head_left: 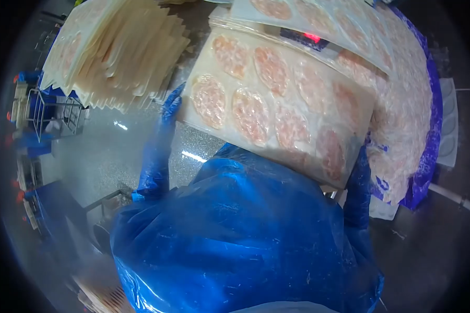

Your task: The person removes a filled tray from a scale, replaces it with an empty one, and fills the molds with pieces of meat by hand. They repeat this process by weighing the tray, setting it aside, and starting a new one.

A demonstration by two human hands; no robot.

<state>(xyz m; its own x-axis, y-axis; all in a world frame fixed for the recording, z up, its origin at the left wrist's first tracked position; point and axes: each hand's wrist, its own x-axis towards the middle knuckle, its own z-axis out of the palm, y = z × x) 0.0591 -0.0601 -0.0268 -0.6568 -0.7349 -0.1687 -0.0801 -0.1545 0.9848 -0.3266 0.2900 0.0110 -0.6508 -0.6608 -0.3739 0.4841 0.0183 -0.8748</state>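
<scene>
A pale sheet [284,117] carrying several oval patties of light pink minced meat is held tilted in front of my blue apron. My gloved left hand [173,103] is closed on its left edge, with the fingers partly out of sight behind it. At the lower right edge my gloved right hand [361,156] grips the same sheet, its fingers mostly hidden. Just beyond it, another white sheet with oval patties [344,28] partly overlaps the view at the top. To the right of my right hand lies a large heap of pale minced meat [402,120].
A thick fanned stack of sheets [125,52] stands at upper left. A purple liner [433,115] edges the minced meat, and a white moulded tray [448,122] sits outside it. A red light [312,37] glows behind the held sheet. A wire rack [52,109] is at far left.
</scene>
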